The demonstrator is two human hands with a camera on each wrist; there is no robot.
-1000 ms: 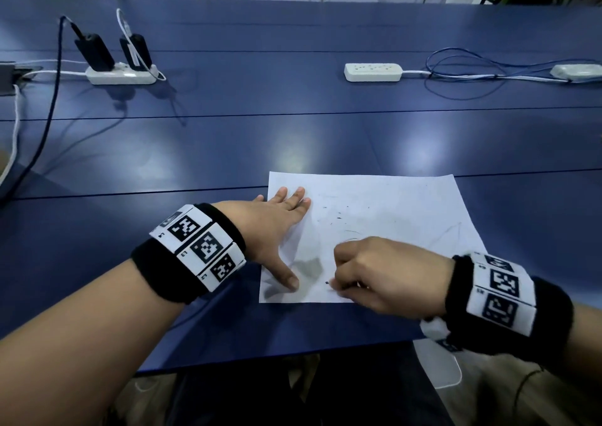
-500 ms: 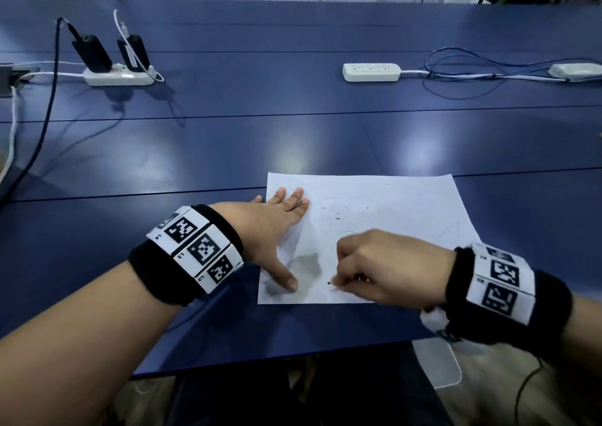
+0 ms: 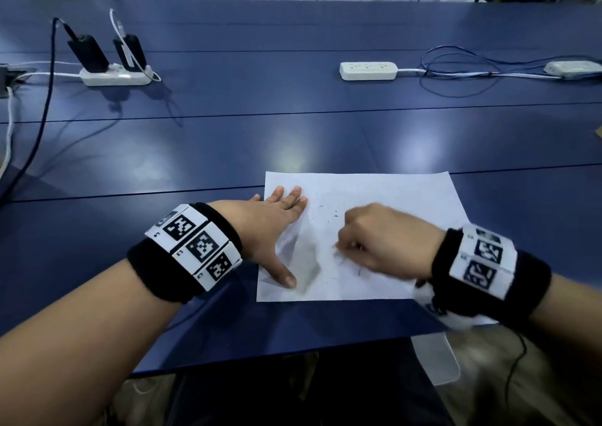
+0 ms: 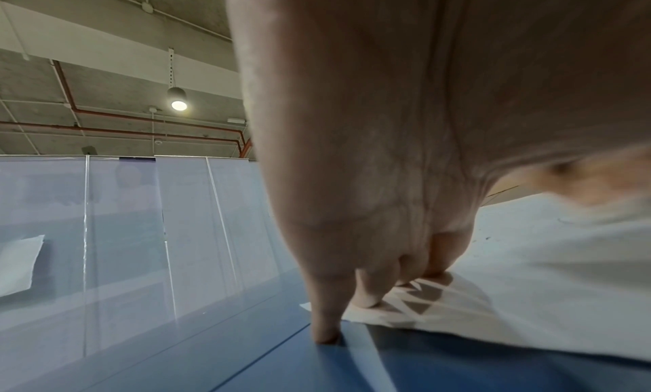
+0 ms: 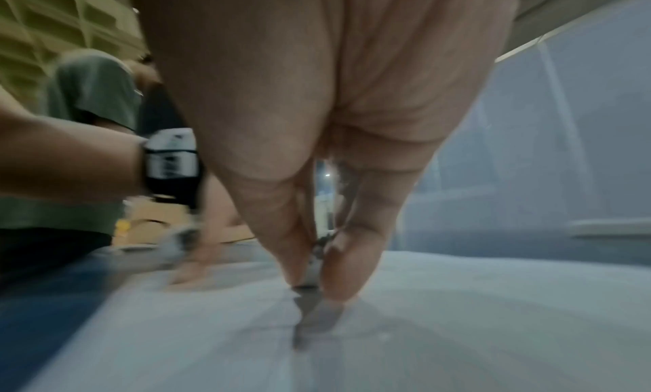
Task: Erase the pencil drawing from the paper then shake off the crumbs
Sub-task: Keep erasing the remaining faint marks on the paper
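Note:
A white sheet of paper (image 3: 384,197) lies on the blue table (image 3: 228,145) near its front edge. My left hand (image 3: 277,220) lies flat on the paper's left edge, fingers spread and thumb pressing down; the left wrist view shows its fingertips (image 4: 366,297) on the sheet (image 4: 546,286). My right hand (image 3: 381,240) is curled over the paper's middle and blurred by motion. In the right wrist view its thumb and finger pinch a small eraser (image 5: 310,272) whose dark tip touches the paper (image 5: 458,328). Faint pencil marks (image 3: 358,271) and dark crumbs (image 3: 329,212) dot the sheet.
A white power strip (image 3: 114,75) with two black adapters and cables sits at the back left. Another power strip (image 3: 368,70) with a blue cable lies at the back right, and a white device (image 3: 573,69) at the far right. The table's front edge runs just below the paper.
My right hand has moved away from the paper's front edge toward its middle while rubbing, and is now blurred. The left hand and the paper have stayed in place.

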